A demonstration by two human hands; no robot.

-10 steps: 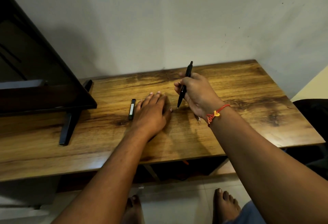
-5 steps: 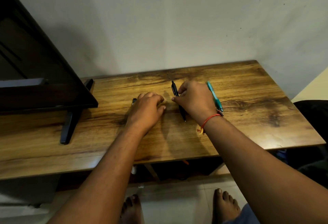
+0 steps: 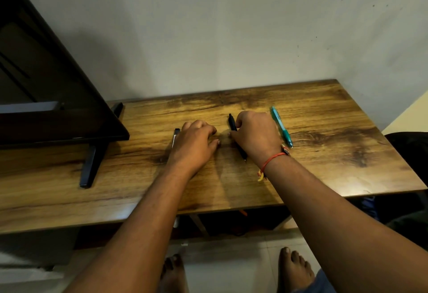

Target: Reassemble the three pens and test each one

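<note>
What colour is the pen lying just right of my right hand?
The pen is teal, best seen in the head view.

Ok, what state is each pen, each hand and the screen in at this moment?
black pen: flat on the table, middle hidden under the right hand.
teal pen: flat on the table, free, beside the right hand.
dark pen: flat, partly hidden by the left hand.
right hand: fingers curled round the black pen.
left hand: fingers curled, resting on the table; contents hidden.
screen: dark, standing on its feet.
</note>
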